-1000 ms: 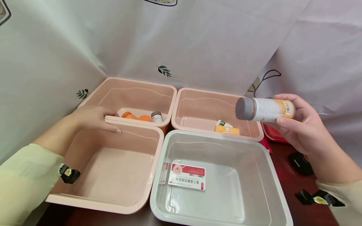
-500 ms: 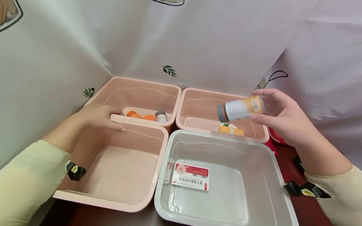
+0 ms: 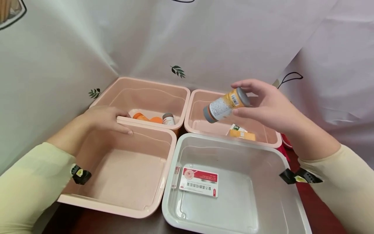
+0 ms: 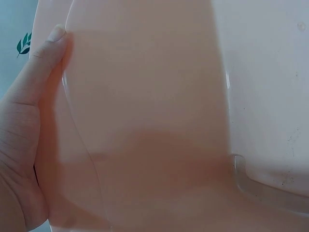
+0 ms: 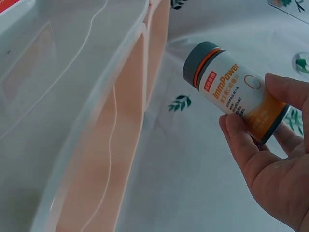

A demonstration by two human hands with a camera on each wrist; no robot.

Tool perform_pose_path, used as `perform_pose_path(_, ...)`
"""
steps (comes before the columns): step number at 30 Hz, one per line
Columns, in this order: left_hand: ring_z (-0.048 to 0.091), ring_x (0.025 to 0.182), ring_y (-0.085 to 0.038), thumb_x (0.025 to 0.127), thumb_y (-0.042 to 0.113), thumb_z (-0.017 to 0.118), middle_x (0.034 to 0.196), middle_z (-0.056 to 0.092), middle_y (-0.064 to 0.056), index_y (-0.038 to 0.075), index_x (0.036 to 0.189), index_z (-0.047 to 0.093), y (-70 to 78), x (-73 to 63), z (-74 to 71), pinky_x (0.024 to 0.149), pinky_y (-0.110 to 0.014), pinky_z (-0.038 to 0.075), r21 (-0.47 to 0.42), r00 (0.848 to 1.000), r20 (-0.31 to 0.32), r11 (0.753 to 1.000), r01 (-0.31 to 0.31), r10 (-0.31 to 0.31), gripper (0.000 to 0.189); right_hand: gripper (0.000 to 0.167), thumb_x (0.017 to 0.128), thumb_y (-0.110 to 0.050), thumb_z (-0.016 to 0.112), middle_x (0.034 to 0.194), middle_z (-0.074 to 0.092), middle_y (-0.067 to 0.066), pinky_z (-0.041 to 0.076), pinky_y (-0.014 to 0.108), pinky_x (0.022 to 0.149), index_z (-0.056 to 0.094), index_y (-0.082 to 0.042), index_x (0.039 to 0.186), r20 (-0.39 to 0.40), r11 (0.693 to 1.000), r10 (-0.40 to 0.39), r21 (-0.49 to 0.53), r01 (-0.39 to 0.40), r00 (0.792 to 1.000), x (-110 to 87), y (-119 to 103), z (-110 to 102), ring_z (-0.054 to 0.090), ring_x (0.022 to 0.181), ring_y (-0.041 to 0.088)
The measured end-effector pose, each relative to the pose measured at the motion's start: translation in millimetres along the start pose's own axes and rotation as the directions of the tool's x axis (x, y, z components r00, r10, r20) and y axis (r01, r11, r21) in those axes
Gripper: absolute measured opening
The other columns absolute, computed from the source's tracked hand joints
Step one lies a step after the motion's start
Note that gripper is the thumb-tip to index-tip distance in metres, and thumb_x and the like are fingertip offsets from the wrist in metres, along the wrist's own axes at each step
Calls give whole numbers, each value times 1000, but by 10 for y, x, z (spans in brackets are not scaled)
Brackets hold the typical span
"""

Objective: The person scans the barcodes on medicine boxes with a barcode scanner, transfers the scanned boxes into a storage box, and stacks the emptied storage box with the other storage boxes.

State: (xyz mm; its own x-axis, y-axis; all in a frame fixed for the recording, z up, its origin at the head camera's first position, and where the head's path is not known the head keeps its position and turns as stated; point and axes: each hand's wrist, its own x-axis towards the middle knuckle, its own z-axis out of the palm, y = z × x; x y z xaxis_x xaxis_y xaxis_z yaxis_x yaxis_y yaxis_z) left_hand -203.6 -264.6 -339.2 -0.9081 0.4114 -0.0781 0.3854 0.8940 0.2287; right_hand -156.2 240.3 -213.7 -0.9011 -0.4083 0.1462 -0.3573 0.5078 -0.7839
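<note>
My right hand point(image 3: 263, 104) grips a white and orange supplement bottle point(image 3: 224, 105) with a grey cap near its base end, over the far right pink bin point(image 3: 201, 97). In the right wrist view the bottle point(image 5: 236, 89) tilts, its capped end away from the palm, thumb and fingers round its lower part. My left hand point(image 3: 105, 122) grips the shared edge between the two left pink bins, thumb on the inner wall of the near left bin point(image 3: 128, 175). Its thumb side also shows in the left wrist view, the hand point(image 4: 24, 130) at the bin wall.
The far left bin point(image 3: 152, 83) holds orange-capped bottles point(image 3: 141, 116) and a grey-capped bottle point(image 3: 168, 119). A yellow box point(image 3: 242, 135) lies in the far right bin. A red and white medicine box point(image 3: 199, 182) lies in the grey bin point(image 3: 233, 208). A patterned sheet hangs behind.
My right hand has carried the bottle leftward from the right side to over the far right bin, its capped end tipping downward. The left hand stays on the bin edge.
</note>
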Motion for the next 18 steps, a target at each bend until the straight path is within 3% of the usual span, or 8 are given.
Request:
perform_pose_path(8,66,96,-20,78,64,88,106,74,4,19,124,78,44,4,-41,90,-52,49,0,1000,-9,1000,7,-7,65,61,91,-2,84,138,60,6,59,31,90,60,-14,146,22,998,-66,5,65,998,378,-137,244,70,119,30)
perform_pose_path(14,66,95,-18,78,65,87,104,74,6,20,122,78,78,19,-30,90,-49,49,-14,1000,5,1000,2,-2,64,63,90,-6,85,136,62,6,58,37,91,59,-16,147,40,999,-35,-25,36,999,617,-88,471,69,115,27)
perform_pose_path(18,66,95,-18,78,64,87,104,74,5,20,122,78,67,3,-43,89,-50,49,-3,1000,4,1000,6,-6,63,64,89,-7,86,135,63,5,58,41,91,60,-17,147,50,998,-58,-33,60,997,738,-128,589,68,113,27)
